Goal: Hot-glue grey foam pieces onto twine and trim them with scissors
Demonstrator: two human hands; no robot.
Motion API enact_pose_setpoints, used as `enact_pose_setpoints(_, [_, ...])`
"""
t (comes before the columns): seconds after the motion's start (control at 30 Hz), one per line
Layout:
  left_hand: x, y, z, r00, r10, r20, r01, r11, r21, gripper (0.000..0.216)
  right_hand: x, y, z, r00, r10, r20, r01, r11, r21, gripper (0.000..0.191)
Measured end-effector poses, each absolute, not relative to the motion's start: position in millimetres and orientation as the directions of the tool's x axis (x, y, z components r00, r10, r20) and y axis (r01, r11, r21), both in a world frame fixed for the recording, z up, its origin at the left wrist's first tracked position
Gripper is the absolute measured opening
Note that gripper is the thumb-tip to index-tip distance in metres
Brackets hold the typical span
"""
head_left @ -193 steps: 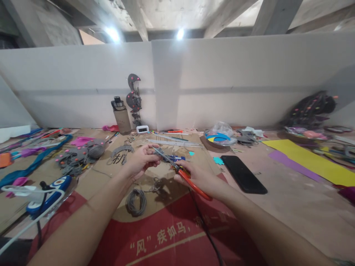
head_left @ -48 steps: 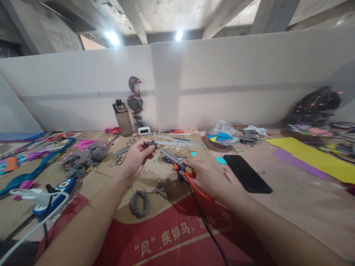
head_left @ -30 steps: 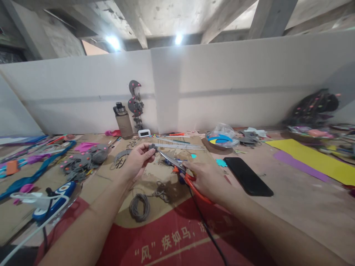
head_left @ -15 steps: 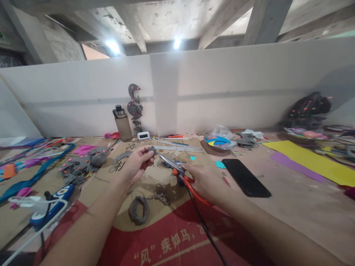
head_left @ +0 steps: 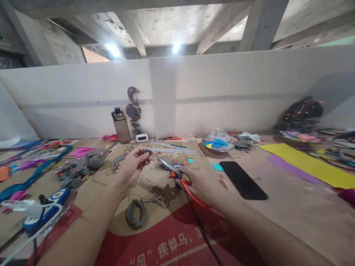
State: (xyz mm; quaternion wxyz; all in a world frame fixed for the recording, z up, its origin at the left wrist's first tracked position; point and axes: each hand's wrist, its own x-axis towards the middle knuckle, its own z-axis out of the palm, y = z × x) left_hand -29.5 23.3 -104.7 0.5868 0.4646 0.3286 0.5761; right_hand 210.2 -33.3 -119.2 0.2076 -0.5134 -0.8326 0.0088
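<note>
Between the thumb and fingers of my left hand (head_left: 135, 164) is pinched a small dark grey piece (head_left: 148, 152), perhaps felt; its exact shape is too small to make out. My right hand (head_left: 201, 181) grips the red handles of a pair of scissors (head_left: 169, 166). The blades point up and left, with the tip a little to the right of the grey piece and seemingly apart from it. Below my hands lies a coil of grey cord (head_left: 135, 213), with a looser tangle of cord (head_left: 160, 200) beside it on the printed cardboard (head_left: 163, 236).
A black phone (head_left: 244, 181) lies to the right, near yellow sheets (head_left: 307, 162). Behind stand a bottle (head_left: 121, 127), a small clock (head_left: 142, 138) and a bowl (head_left: 217, 149). Grey pinned pieces (head_left: 80, 166) and a blue power strip (head_left: 47, 210) are at left. A black cable (head_left: 198, 221) runs below.
The scissors' tip and the grey piece are slightly farther apart. My left hand has shifted slightly left, still pinching the piece. The whole view has drifted a little.
</note>
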Motion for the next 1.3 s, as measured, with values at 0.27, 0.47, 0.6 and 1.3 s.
enact_pose_setpoints(0.27, [-25.9, 20.2, -99.1, 0.082, 0.975, 0.206, -0.417, -0.154, 0.896, 0.018, 208.8, -36.6, -114.3, -0.402, 0.826, 0.396, 0.632, 0.563, -0.533, 0.039])
enact_pose_setpoints(0.47, [-25.6, 19.1, -98.1, 0.021, 0.961, 0.275, -0.238, -0.263, 0.935, 0.026, 207.8, -37.6, -110.7, -0.457, 0.824, 0.334, 0.542, 0.556, -0.63, 0.043])
enact_pose_setpoints(0.6, [-26.0, 19.2, -96.4, 0.01, 0.917, 0.4, -0.148, -0.394, 0.907, 0.024, 210.0, -32.8, -117.0, -0.448, 0.851, 0.274, 0.515, 0.496, -0.699, 0.038])
enact_pose_setpoints(1.3, [-27.0, 17.4, -97.7, 0.19, 0.87, 0.454, -0.033, -0.456, 0.889, 0.043, 209.8, -32.9, -113.2, -0.492, 0.857, 0.155, 0.433, 0.395, -0.811, 0.034])
